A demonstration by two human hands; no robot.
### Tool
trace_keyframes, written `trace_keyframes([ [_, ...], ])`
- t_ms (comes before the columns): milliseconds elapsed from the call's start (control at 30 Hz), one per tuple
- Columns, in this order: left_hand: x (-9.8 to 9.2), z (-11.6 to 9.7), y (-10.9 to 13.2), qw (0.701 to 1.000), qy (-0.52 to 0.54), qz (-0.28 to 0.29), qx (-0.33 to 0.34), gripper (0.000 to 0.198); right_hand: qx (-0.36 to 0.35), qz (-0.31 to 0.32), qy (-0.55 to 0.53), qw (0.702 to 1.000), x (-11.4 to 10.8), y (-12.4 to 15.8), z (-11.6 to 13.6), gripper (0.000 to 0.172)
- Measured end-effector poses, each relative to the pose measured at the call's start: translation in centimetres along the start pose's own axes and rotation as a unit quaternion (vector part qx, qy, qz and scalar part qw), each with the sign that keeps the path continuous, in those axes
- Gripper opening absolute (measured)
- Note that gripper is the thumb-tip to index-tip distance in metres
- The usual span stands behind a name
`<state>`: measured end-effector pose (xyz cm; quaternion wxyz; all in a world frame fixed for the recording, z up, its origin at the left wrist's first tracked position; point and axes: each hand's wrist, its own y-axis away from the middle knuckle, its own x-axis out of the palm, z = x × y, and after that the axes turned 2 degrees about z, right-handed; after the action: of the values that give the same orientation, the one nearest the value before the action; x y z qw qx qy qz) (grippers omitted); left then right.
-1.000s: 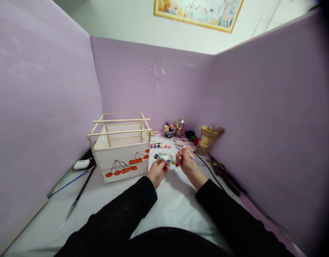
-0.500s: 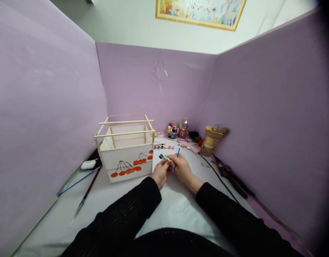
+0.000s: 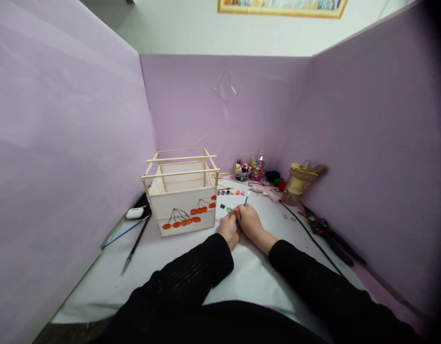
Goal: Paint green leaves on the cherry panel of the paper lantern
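My right hand (image 3: 252, 222) is closed around a thin blue paintbrush (image 3: 246, 198), whose pale tip points up and away from me. Against it rests my left hand (image 3: 229, 230), fingers curled in. At the fingertips shows a small green piece (image 3: 229, 209) with a dark, square-looking part (image 3: 222, 206) beside it. It looks like a little paint pot with its lid up, but it is too small to be sure. To the left stands a box-shaped frame of wooden sticks with white panels (image 3: 184, 229), its front painted with orange-red round fruits on dark stems.
Small paint pots (image 3: 232, 192) line up behind my hands. A pink glue gun (image 3: 265, 192) trails a black cord on the right, near pliers (image 3: 328, 234). On the left lie a white earphone case (image 3: 134, 213), a blue brush (image 3: 123, 232) and a dark-handled brush (image 3: 134, 248).
The view has tilted down and turned left, so things sit further right. My hands have drawn closer together and lower, covering more of the green piece. The paintbrush stays in my right hand.
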<state>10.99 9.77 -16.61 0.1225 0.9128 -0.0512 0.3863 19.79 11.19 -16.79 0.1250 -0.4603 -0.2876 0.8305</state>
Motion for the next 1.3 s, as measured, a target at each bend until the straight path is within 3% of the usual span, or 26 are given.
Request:
trace_keyframes([
  [133, 0.0, 0.8, -0.2, 1.0, -0.018, -0.004, 0.019, 0.03, 0.019, 0.008, -0.022, 1.0, 0.3, 0.0, 0.0, 0.023],
  [300, -0.4, 0.8, -0.8, 0.996, -0.082, -0.003, 0.04, 0.036, 0.013, -0.014, -0.048, 0.999, -0.4, 0.0, -0.2, 0.025],
  [433, -0.3, 0.0, -0.7, 0.993, -0.115, 0.038, -0.002, 0.043, 0.009, -0.014, -0.054, 0.998, -0.9, 0.0, -0.5, 0.022],
  [567, 0.2, -0.6, -0.3, 0.993, -0.103, 0.045, -0.032, 0.042, 0.002, -0.023, -0.059, 0.998, -1.0, 0.0, -0.3, 0.02],
  [767, 0.5, -0.2, 0.0, 0.995, -0.095, 0.024, 0.011, 0.036, 0.04, 0.022, -0.029, 0.999, -0.8, 0.1, 0.3, 0.022],
  [900, 0.2, 0.4, -0.2, 0.993, -0.112, 0.013, 0.03, 0.036, 0.055, 0.02, -0.033, 0.998, -0.6, -0.1, 0.3, 0.023],
  [1167, 0.5, -0.1, -0.2, 0.991, -0.113, 0.064, 0.007, 0.039, 0.09, 0.044, -0.116, 0.988, -2.5, -1.4, 0.2, 0.033],
  [1300, 0.3, -1.0, -0.2, 0.984, -0.12, 0.129, -0.026, 0.045, 0.114, 0.081, -0.16, 0.977, -4.1, -2.4, -0.4, 0.037],
])
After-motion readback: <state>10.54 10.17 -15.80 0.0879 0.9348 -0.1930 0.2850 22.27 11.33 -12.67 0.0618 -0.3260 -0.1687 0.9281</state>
